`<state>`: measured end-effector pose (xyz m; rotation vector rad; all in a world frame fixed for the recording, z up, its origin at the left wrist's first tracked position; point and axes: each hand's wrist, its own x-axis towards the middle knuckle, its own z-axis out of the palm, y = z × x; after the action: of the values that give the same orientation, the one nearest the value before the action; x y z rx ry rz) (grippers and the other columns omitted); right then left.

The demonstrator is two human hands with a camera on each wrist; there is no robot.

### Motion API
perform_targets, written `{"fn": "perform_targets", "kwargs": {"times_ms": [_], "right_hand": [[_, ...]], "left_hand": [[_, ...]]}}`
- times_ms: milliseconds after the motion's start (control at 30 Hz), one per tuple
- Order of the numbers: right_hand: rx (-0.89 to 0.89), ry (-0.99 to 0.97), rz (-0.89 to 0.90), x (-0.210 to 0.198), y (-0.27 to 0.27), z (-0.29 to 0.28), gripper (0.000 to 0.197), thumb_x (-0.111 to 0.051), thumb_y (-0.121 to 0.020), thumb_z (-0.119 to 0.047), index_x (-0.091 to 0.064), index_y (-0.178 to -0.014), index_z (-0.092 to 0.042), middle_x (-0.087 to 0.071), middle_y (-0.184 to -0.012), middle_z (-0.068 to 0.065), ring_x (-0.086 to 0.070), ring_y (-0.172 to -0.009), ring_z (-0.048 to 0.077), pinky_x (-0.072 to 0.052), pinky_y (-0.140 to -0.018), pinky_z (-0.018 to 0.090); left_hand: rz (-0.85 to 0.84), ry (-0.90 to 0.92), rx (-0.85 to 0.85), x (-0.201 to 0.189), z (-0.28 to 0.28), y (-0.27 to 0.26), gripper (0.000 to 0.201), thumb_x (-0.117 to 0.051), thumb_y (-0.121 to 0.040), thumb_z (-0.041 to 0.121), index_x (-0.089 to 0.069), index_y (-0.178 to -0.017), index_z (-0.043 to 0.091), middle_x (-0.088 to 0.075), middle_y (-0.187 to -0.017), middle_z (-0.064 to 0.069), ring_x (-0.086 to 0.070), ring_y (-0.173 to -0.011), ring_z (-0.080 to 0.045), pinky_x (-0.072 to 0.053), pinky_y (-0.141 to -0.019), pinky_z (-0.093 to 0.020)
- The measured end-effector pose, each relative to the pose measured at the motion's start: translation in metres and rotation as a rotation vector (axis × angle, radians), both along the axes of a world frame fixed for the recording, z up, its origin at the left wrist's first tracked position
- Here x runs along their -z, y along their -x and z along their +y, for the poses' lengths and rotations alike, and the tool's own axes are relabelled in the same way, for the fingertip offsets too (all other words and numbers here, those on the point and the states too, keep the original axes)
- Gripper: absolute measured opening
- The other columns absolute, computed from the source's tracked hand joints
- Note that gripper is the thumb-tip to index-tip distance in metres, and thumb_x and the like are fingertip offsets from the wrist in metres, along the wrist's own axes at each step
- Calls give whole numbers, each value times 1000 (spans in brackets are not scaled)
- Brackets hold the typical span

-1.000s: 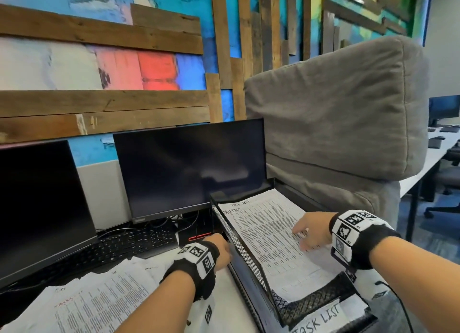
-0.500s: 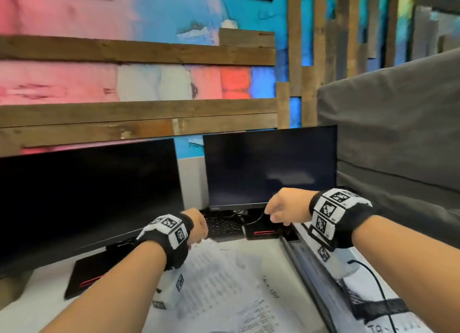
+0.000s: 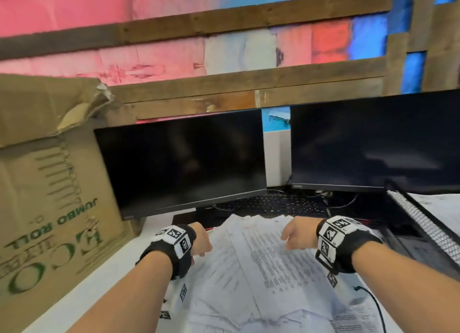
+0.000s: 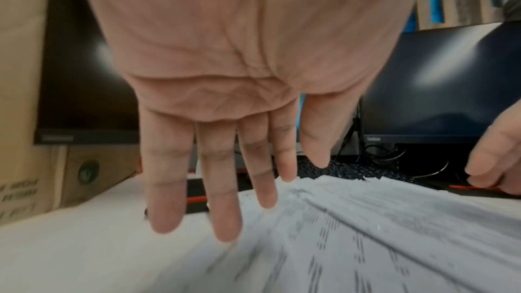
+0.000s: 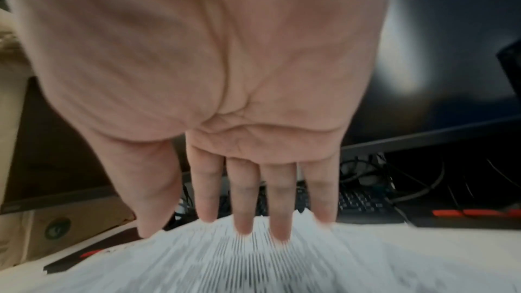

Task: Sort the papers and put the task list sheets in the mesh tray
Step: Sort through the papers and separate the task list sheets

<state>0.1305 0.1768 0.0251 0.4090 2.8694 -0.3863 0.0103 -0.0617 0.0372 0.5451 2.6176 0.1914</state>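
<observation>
The papers [image 3: 251, 265] lie in a loose, overlapping heap on the white worktop [image 3: 82, 283] right in front of me, printed sheets fanned out with their far edges ragged and slightly lifted. My left hand [image 3: 200, 240] hangs over the heap's left edge and my right hand [image 3: 297, 235] over its far right part; both are empty, fingers [image 4: 225, 186] straight and relaxed, pointing down at the sheets. In the wrist views the tips look very close to the paper, but the blur keeps me from telling whether they touch.

The mesh tray [image 3: 423, 230] stands at the right, its black mesh wall running from far to near, with a printed sheet [image 3: 440, 208] lying in it. The heap's right side reaches close to the tray's base, and a thin black cable [image 3: 375, 305] curls over the sheets near there.

Beyond the heap a black keyboard [image 3: 273, 203] lies under two dark monitors, the left monitor [image 3: 184, 163] and the right monitor [image 3: 373, 143], whose black stands with red stripes sit right at the papers' far edge. A big cardboard box [image 3: 49, 183] closes off the left side, printed upside down. Bare worktop shows only in a strip between box and papers, running near-left. Behind everything rises a painted wall with wooden slats [image 3: 224, 26].
</observation>
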Motion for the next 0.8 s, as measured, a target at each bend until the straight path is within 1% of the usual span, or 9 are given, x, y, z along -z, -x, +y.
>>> {"fn": "perform_targets", "kwargs": {"times_ms": [67, 133, 233, 367, 433, 533, 633, 733, 800], "right_hand": [[26, -35, 1, 19, 5, -1, 45, -57, -92, -35, -54, -135, -21, -48, -142, -3, -47, -128, 15, -35, -105, 26], [63, -17, -33, 39, 8, -2, 53, -57, -92, -40, -47, -139, -20, -41, -147, -1, -41, -133, 18, -32, -110, 30], [113, 41, -120, 61, 12, 1, 71, -61, -86, -47, -33, -146, -21, -33, -151, 3, -37, -135, 23, -34, -111, 36], [285, 13, -64, 77, 18, 18, 105, -70, -71, -60, -13, -150, -23, -21, -154, 8, -30, -138, 30, -33, -110, 44], [361, 67, -44, 80, 19, 30, 115, -75, -64, -60, -12, -149, -16, -35, -147, 8, -42, -129, 27, -41, -105, 41], [408, 45, -40, 82, 17, 43, 110, -78, -57, -64, -25, -139, -14, -50, -130, 5, -54, -113, 21, -49, -95, 36], [471, -123, -40, 81, 17, 43, 103, -78, -52, -66, -31, -129, -16, -45, -126, 6, -48, -116, 23, -47, -95, 36], [533, -116, 74, 74, 22, 44, 72, -78, -69, -42, -39, -122, -12, -46, -124, 8, -51, -113, 24, -48, -92, 32], [545, -30, 197, 66, 24, 48, 39, -64, -84, -19, -48, -119, -9, -55, -120, 8, -59, -104, 22, -51, -88, 31]], "left_hand": [[58, 87, 64, 17, -2, 2, 36, -50, -96, 22, -58, -129, 11, -58, -131, -6, -59, -117, -23, -47, -99, -30], [84, 163, 144, 38, -2, 0, 39, -50, -95, 27, -55, -132, 13, -53, -137, -5, -52, -124, -22, -42, -100, -28], [45, 155, 114, 64, -2, 7, 51, -52, -89, 46, -49, -133, 19, -48, -138, -3, -50, -122, -23, -43, -101, -34], [1, 91, -24, 79, -4, 25, 78, -60, -73, 62, -37, -136, 21, -50, -132, 0, -54, -113, -20, -46, -95, -35], [8, 104, -73, 83, -5, 32, 95, -63, -65, 68, -30, -140, 20, -50, -134, -1, -53, -115, -21, -46, -96, -36], [28, 95, -118, 83, -7, 38, 100, -68, -62, 66, -29, -141, 18, -48, -137, -2, -51, -119, -21, -44, -101, -37], [66, 63, -142, 76, -9, 43, 74, -75, -68, 51, -46, -128, 18, -57, -125, -1, -57, -111, -20, -48, -97, -35], [119, -33, -248, 70, -11, 52, 59, -81, -70, 30, -56, -120, 12, -63, -108, -2, -63, -97, -19, -53, -88, -30], [155, -111, -290, 65, -14, 56, 49, -81, -72, 26, -61, -115, 12, -64, -106, -3, -62, -93, -18, -53, -82, -26]]}}
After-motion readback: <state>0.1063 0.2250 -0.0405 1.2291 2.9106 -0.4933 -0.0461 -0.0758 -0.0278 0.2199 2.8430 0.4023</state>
